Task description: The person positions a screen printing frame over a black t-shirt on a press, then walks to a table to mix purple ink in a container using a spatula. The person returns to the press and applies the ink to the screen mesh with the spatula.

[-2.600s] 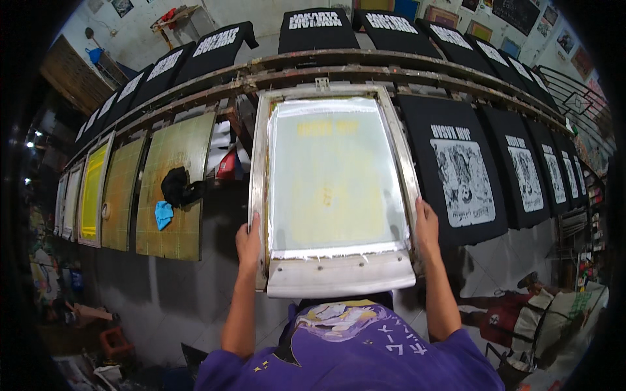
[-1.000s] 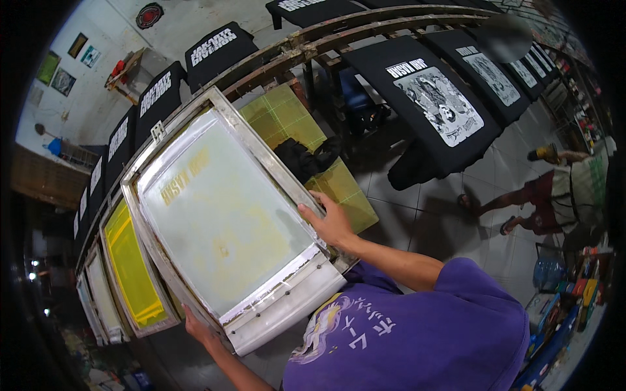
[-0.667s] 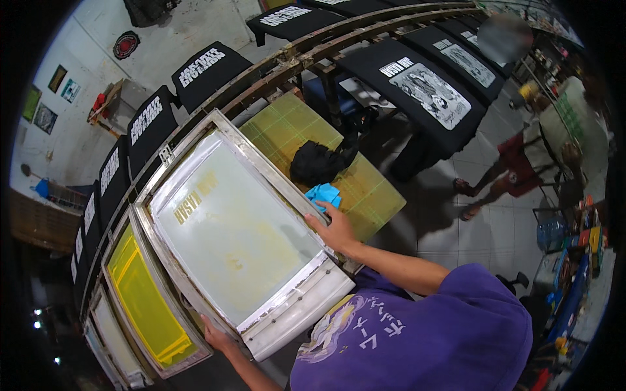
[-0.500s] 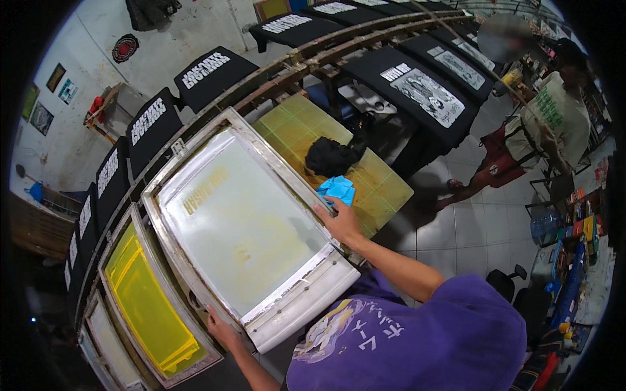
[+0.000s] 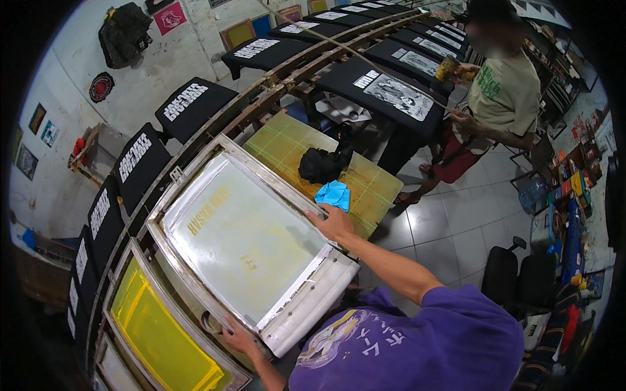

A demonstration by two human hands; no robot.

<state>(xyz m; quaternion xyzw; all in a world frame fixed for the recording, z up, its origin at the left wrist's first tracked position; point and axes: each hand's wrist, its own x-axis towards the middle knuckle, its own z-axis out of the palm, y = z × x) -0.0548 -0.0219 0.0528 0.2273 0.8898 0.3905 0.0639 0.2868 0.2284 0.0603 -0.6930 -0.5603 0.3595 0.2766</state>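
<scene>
In the head view, the pale printing frame (image 5: 244, 241) lies directly between the person's hands, its long axis slanting from the upper left down to the lower right. The right hand (image 5: 334, 225) grips its right long side, and the left hand (image 5: 242, 337) grips the opposite one, both towards the white-edged lower end; fingers underneath are hidden. Neither hand is nearer, since each touches the frame. Just left of the left fingers sits a tape roll (image 5: 210, 322), with a yellow frame (image 5: 163, 326) beyond. A blue cloth (image 5: 334, 195) lies just above the right fingers on a green board (image 5: 274, 140).
</scene>
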